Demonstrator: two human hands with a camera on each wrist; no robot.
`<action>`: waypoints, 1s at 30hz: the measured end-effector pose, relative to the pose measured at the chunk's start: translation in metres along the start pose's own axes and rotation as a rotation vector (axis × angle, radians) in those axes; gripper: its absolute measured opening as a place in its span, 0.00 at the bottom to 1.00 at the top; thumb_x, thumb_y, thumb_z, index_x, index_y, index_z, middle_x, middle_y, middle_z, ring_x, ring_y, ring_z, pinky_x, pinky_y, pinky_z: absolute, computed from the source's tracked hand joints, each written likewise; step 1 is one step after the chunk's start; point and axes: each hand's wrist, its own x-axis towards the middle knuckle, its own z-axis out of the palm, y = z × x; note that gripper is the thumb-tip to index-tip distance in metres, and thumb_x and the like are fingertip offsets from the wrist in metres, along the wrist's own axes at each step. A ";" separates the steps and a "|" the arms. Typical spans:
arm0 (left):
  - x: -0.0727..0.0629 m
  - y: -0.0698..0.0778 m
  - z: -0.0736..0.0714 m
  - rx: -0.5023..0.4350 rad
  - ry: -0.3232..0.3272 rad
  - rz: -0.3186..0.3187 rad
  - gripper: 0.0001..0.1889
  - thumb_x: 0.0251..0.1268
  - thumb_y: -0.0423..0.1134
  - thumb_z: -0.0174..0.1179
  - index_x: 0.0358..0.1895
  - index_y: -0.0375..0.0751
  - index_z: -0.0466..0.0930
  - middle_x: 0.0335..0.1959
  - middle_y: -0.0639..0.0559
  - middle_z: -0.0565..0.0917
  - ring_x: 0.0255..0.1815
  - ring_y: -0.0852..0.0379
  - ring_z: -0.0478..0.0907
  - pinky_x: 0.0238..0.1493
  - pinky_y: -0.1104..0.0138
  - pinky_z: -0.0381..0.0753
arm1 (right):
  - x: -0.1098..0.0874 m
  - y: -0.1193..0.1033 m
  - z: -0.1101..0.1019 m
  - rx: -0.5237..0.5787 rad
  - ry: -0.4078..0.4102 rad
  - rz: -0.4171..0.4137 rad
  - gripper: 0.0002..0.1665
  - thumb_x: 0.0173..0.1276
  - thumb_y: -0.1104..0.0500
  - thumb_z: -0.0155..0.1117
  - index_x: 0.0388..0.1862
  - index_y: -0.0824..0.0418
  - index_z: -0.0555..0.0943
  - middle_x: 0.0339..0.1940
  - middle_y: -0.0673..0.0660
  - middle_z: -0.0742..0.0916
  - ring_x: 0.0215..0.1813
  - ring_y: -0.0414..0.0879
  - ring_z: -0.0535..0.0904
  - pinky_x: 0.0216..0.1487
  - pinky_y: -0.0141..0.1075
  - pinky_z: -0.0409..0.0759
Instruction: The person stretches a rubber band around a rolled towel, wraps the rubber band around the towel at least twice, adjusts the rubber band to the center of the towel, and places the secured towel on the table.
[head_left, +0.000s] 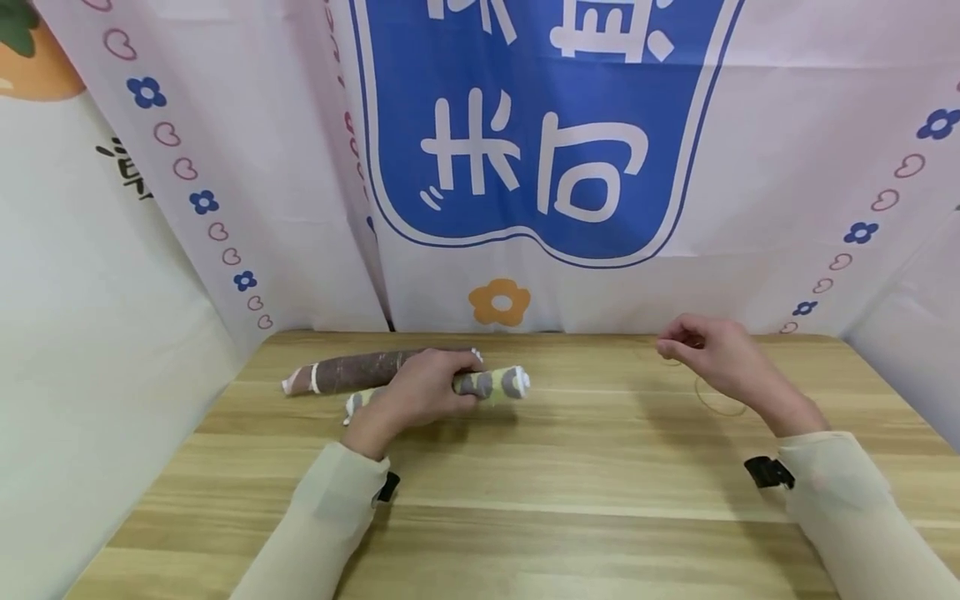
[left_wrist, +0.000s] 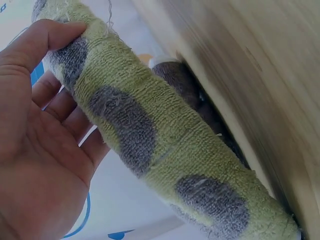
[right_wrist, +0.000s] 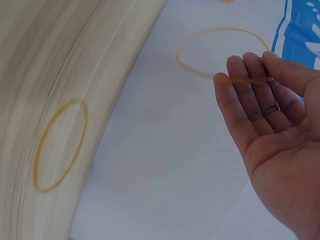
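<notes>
My left hand (head_left: 431, 383) grips a rolled towel (head_left: 491, 383), yellow-green with grey patches and white ends. In the left wrist view the thumb lies on top of the roll (left_wrist: 150, 130) and the fingers pass beneath it. Behind it on the table lies a second rolled towel (head_left: 360, 371), dark brown with a pinkish, white-banded left end. Raised over the table's right side, my right hand (head_left: 712, 354) pinches a thin yellowish rubber band (right_wrist: 220, 28) between thumb and fingertips. Another rubber band (right_wrist: 61, 145) lies flat on the table below that hand.
The wood-grain table (head_left: 540, 492) reaches back to a hanging cloth (head_left: 615, 292) printed with a blue sign and flowers. White sheeting (head_left: 97, 350) closes off the left side. Black straps (head_left: 768, 472) sit at the wrists.
</notes>
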 end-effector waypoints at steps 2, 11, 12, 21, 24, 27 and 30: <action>0.000 0.003 0.000 -0.006 -0.005 0.003 0.14 0.63 0.37 0.74 0.51 0.49 0.89 0.40 0.60 0.87 0.35 0.59 0.79 0.43 0.58 0.81 | 0.000 -0.005 0.003 0.019 0.018 -0.020 0.07 0.78 0.57 0.70 0.42 0.60 0.88 0.35 0.51 0.88 0.36 0.48 0.79 0.35 0.35 0.78; 0.003 0.012 0.002 -0.043 0.035 0.035 0.18 0.65 0.38 0.77 0.58 0.49 0.88 0.45 0.57 0.89 0.37 0.61 0.81 0.41 0.61 0.82 | 0.003 -0.024 0.018 0.120 0.125 -0.093 0.05 0.77 0.59 0.71 0.43 0.61 0.88 0.34 0.53 0.89 0.33 0.47 0.80 0.31 0.33 0.77; 0.003 0.013 0.003 -0.054 0.035 0.041 0.18 0.65 0.39 0.77 0.58 0.49 0.88 0.44 0.57 0.89 0.36 0.62 0.80 0.40 0.62 0.82 | 0.002 -0.026 0.020 0.133 0.131 -0.103 0.05 0.77 0.60 0.71 0.44 0.61 0.88 0.35 0.54 0.89 0.34 0.47 0.80 0.31 0.32 0.78; 0.010 0.027 0.009 -0.114 0.030 0.081 0.18 0.64 0.47 0.78 0.54 0.50 0.90 0.37 0.63 0.87 0.35 0.65 0.80 0.38 0.66 0.81 | -0.004 -0.043 0.038 0.197 0.140 -0.109 0.05 0.77 0.60 0.70 0.46 0.61 0.87 0.38 0.53 0.90 0.38 0.48 0.84 0.36 0.30 0.81; 0.013 0.032 0.010 -0.139 0.024 0.077 0.17 0.65 0.46 0.78 0.55 0.50 0.89 0.40 0.63 0.88 0.38 0.65 0.82 0.41 0.65 0.83 | -0.003 -0.050 0.040 0.222 0.151 -0.091 0.06 0.77 0.59 0.70 0.46 0.60 0.87 0.38 0.53 0.91 0.39 0.46 0.85 0.38 0.29 0.82; 0.014 0.035 0.012 -0.152 0.007 0.083 0.17 0.66 0.45 0.77 0.55 0.50 0.89 0.43 0.62 0.89 0.41 0.65 0.84 0.43 0.65 0.84 | -0.004 -0.055 0.041 0.247 0.155 -0.091 0.06 0.78 0.59 0.70 0.47 0.61 0.87 0.39 0.53 0.91 0.40 0.46 0.86 0.38 0.29 0.82; 0.016 0.037 0.015 -0.149 0.003 0.093 0.17 0.66 0.44 0.77 0.56 0.49 0.89 0.44 0.61 0.89 0.41 0.65 0.85 0.43 0.66 0.84 | -0.005 -0.059 0.043 0.273 0.160 -0.104 0.06 0.78 0.60 0.70 0.47 0.61 0.88 0.39 0.54 0.91 0.40 0.45 0.86 0.38 0.29 0.82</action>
